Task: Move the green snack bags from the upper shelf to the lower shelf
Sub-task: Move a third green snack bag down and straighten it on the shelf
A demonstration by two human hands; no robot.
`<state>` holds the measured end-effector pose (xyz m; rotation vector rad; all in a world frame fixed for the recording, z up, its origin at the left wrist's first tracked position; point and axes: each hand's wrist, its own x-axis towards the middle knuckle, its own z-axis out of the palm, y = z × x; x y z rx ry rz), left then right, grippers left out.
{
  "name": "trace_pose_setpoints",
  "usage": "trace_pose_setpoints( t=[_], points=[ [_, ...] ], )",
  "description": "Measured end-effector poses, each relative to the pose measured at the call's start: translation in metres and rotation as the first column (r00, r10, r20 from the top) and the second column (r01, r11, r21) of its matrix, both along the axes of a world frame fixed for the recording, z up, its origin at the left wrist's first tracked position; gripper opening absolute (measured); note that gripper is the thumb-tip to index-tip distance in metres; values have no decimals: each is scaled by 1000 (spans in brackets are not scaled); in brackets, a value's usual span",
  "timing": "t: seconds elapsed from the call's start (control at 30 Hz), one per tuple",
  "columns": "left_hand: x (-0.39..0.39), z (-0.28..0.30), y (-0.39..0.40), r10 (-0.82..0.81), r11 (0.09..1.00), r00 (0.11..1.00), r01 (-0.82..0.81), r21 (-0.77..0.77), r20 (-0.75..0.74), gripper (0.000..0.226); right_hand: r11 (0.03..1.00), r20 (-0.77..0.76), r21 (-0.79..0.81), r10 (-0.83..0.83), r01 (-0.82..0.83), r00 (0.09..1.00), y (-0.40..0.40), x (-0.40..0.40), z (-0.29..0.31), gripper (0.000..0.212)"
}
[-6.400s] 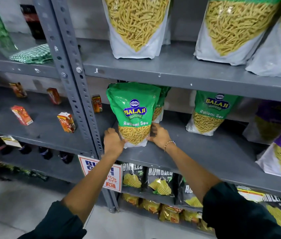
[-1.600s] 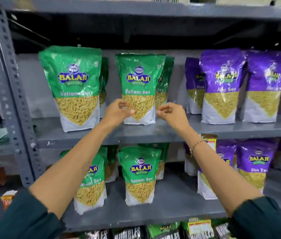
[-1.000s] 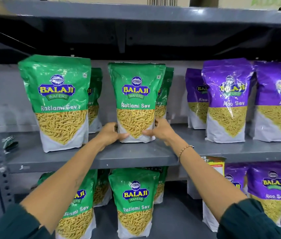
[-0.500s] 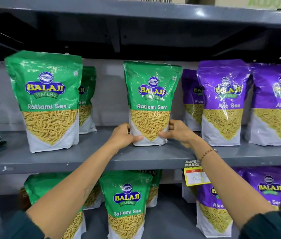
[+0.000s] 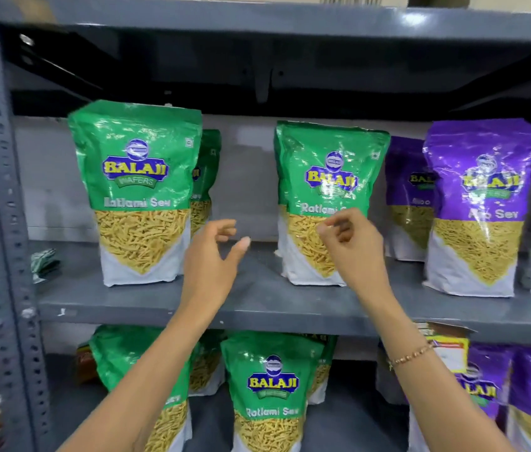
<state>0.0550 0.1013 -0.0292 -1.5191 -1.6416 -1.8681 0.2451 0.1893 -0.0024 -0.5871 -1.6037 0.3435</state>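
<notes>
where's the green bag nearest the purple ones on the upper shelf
In the head view the green bag stands right of centre on the upper shelf, just left of the purple bags, behind the right hand.

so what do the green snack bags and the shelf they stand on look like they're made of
Green snack bag: seemingly thin glossy plastic film; it shows bright glare, fine crinkles, and a clear window onto the yellow sev. Upper shelf: apparently sheet metal painted matte grey, with a folded front lip. The punched upright beside it points to slotted steel angle, though the exact metal cannot be told.
</notes>
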Motion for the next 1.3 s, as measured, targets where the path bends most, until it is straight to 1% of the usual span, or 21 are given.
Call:
trace_pose_setpoints(
  t=[0.07,0.1,0.13,0.17,0.23,0.27,0.33,0.37,0.43,0.47,0.53,0.57,0.6,0.73,0.9,0.97,1.1,1.17,1.23,1.27,1.3],
  points=[
    [-23,-2,-23,163,968,987,-159,192,-5,42,982,152,-73,181,-172,972,-14,-41,0,14],
    [-36,-3,-33,242,940,970,-239,244,18,49,965,210,-132,249,-225,945,-18,-62,-1,11],
    [-51,-3,-42,301,918,952,-307,250,63,57,946,236,-192,304,-263,923,-20,-82,-2,11],
    [-67,-3,-50,334,911,936,-352,216,115,66,923,238,-253,349,-289,906,-20,-102,-3,14],
    [-100,-3,-58,348,930,924,-362,61,160,83,866,244,-386,427,-317,871,-20,-135,-3,30],
    [-116,-3,-60,330,944,929,-325,-54,169,90,837,262,-447,461,-317,848,-21,-149,-2,42],
    [-144,-2,-63,240,942,944,-170,-289,227,103,788,322,-540,518,-296,793,-26,-172,-1,65],
    [-155,-3,-64,185,925,946,-77,-372,265,105,767,335,-566,550,-303,765,-30,-182,-1,67],
    [-171,-4,-65,111,890,953,30,-454,281,97,735,307,-585,592,-343,745,-39,-197,0,49],
    [-176,-5,-65,86,890,961,45,-455,265,90,729,283,-592,587,-344,758,-43,-203,0,46],
    [-183,-6,-62,41,916,970,60,-396,240,65,737,235,-598,536,-314,811,-46,-212,0,56],
    [-183,-6,-60,18,930,968,76,-359,252,53,749,217,-594,502,-294,837,-46,-214,0,59],
    [-183,-4,-58,-7,935,962,103,-339,273,47,762,203,-585,468,-277,860,-46,-214,-1,57],
    [-183,4,-47,-96,915,949,204,-349,301,45,790,159,-568,382,-232,910,-41,-211,-1,43],
    [-186,-2,-37,-121,905,945,231,-356,305,45,794,143,-567,356,-218,924,-38,-208,-5,34],
    [-189,-3,-37,-157,896,935,270,-351,318,48,798,148,-562,355,-217,923,-38,-208,-6,33],
    [-191,-6,-39,-198,880,943,291,-375,267,47,803,169,-555,365,-218,916,-40,-206,-7,38],
    [-189,-7,-41,-147,876,968,222,-428,202,52,793,188,-563,399,-234,898,-41,-203,-8,44],
    [-185,-7,-45,-4,899,997,40,-435,83,62,791,218,-560,426,-244,878,-43,-200,-9,49],
    [-182,-7,-48,90,918,996,-73,-390,25,63,817,240,-531,400,-226,885,-44,-198,-10,52],
    [-176,-7,-52,171,937,985,-166,-307,-9,60,859,255,-477,337,-185,906,-48,-196,-11,53]
  ],
)
